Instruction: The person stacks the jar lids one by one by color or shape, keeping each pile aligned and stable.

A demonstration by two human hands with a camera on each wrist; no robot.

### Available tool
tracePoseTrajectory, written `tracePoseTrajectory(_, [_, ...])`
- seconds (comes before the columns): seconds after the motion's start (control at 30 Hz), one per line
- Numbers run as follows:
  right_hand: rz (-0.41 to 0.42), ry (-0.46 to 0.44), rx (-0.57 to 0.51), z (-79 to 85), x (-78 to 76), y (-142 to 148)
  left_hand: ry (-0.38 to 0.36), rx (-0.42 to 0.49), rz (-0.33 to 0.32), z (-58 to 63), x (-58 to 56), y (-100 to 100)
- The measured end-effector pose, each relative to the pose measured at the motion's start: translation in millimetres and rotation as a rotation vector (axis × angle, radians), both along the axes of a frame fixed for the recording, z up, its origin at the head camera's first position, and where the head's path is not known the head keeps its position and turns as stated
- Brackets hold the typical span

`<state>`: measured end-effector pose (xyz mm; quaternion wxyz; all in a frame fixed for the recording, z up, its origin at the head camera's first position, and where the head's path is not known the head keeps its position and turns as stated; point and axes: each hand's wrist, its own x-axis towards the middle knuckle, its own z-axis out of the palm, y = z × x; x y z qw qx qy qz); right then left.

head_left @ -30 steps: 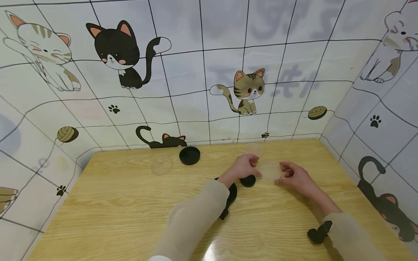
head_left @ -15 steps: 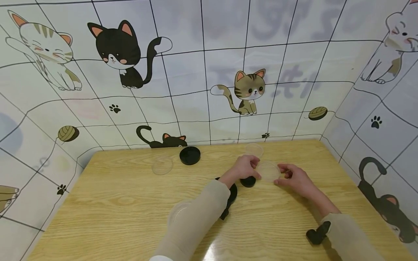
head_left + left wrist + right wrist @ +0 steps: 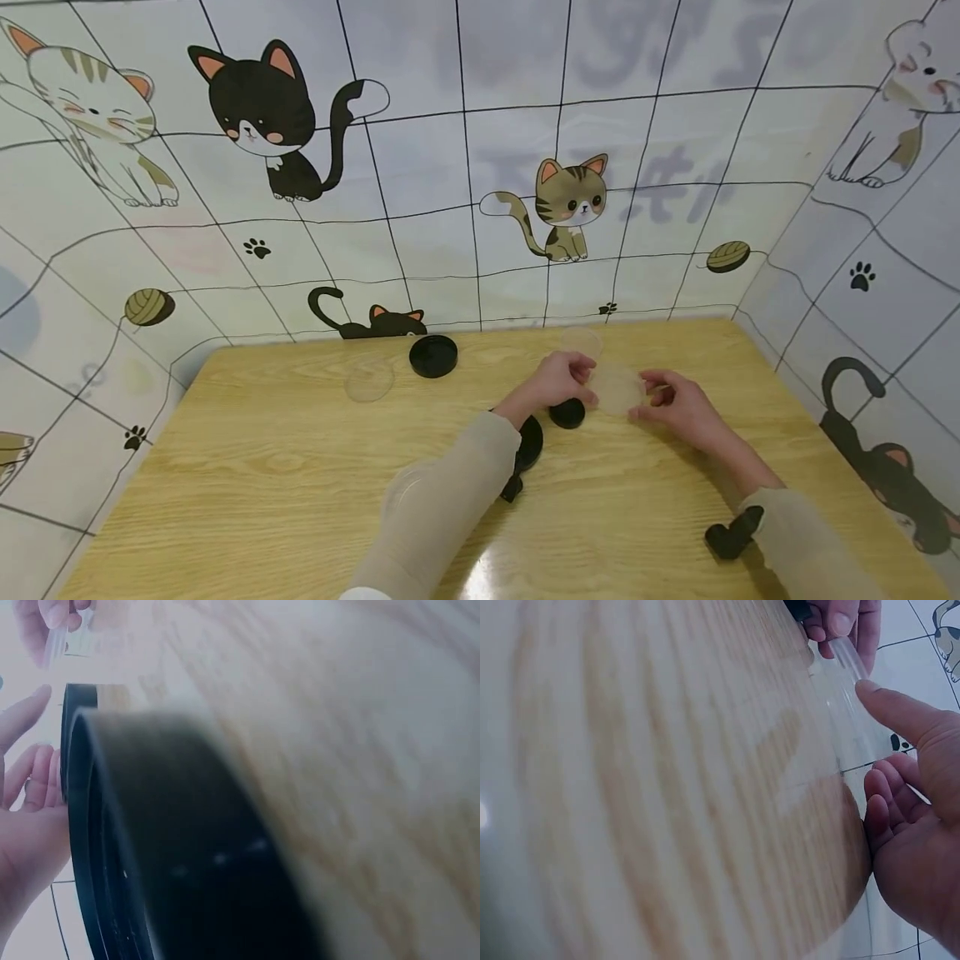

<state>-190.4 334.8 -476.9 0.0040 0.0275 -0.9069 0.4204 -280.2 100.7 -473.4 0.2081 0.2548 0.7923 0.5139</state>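
A clear, shallow round dish (image 3: 617,390) lies between both hands at the right of the table in the head view. My left hand (image 3: 557,385) holds its left edge, thumb in front and fingers behind. On the opposite edge, my right hand (image 3: 681,410) has its thumb and bent fingers around the rim; the right wrist view shows the thumb (image 3: 892,709) at the clear rim (image 3: 847,661). Below the left hand sits a small black round cap (image 3: 567,413). A larger black round lid (image 3: 531,442) is partly hidden by the left sleeve and looms large in the left wrist view.
Another clear disc (image 3: 581,342) lies behind the hands. Farther left are a black round dish (image 3: 433,357) and a clear disc (image 3: 369,379). One more clear disc (image 3: 402,487) is partly under the left forearm. Cat-patterned walls (image 3: 420,167) border the wooden table (image 3: 262,467).
Both hands stay nearly in place around the clear dish, which now looks cloudier and a little shifted. The whole head view has moved slightly; the other pieces stay put.
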Motion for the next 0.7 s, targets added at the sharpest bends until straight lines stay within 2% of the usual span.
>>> tracePoseTrajectory(0.43, [-0.004,0.039,-0.055,18.2,2.9,-6,-0.04,0.145,-0.019,11.3,0.5,-15])
tracePoseTrajectory(0.7, [0.009,0.122,-0.1,38.9,6.8,-17,-0.054,0.219,-0.012,34.6,7.6,-30])
